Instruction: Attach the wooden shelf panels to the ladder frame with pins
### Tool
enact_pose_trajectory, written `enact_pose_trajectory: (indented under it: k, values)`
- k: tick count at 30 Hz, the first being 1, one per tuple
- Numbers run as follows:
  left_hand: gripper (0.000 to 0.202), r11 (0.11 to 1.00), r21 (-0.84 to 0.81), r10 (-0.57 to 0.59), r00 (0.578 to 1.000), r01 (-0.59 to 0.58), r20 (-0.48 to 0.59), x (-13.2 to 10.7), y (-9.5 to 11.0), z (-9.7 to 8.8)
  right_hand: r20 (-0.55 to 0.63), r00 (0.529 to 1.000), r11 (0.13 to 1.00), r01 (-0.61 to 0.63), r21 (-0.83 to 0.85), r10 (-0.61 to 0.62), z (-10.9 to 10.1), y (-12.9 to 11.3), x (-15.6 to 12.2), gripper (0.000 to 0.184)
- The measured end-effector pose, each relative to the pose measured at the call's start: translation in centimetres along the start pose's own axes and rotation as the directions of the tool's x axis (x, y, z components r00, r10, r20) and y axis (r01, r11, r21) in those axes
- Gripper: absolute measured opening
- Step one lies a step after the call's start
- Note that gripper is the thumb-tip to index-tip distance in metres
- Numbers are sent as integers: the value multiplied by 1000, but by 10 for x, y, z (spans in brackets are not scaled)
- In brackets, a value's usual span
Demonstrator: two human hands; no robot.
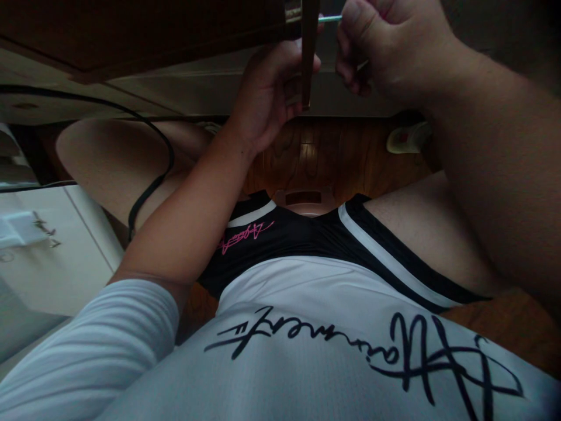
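I look down at my own lap. My left hand (267,88) is raised at the top centre, its fingers wrapped round a dark narrow upright bar (309,58) that hangs from the underside of a dark wooden surface (144,29). My right hand (385,44) is closed in a pinch just right of the bar, holding a thin teal rod (329,19) that points left toward the bar's top. A metal fitting (293,10) shows where the bar meets the wood.
A black cable (149,134) loops over my left thigh. A white cabinet (48,245) stands at the left. Below my knees lie a wooden floor (333,152) and a pale slipper (407,139). My white shirt and black shorts fill the lower frame.
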State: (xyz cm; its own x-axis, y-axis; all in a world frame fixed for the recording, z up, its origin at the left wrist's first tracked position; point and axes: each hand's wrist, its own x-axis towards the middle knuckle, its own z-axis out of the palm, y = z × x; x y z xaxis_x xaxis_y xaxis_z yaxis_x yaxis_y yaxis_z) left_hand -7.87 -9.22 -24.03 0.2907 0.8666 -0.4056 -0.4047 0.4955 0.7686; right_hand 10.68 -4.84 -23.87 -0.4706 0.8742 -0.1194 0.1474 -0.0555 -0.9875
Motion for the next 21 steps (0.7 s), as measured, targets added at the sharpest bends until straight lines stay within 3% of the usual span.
enact_pose_trajectory:
  k: [9, 21]
  values:
    - [23, 999, -15, -35, 999, 35, 12, 1, 2, -2, -52, 998, 998, -43, -38, 41, 0, -4, 0, 41]
    - [15, 999, -36, 28, 998, -26, 53, 0, -1, -4, 6, 1000, 1000, -21, 13, 21, -3, -1, 0, 39]
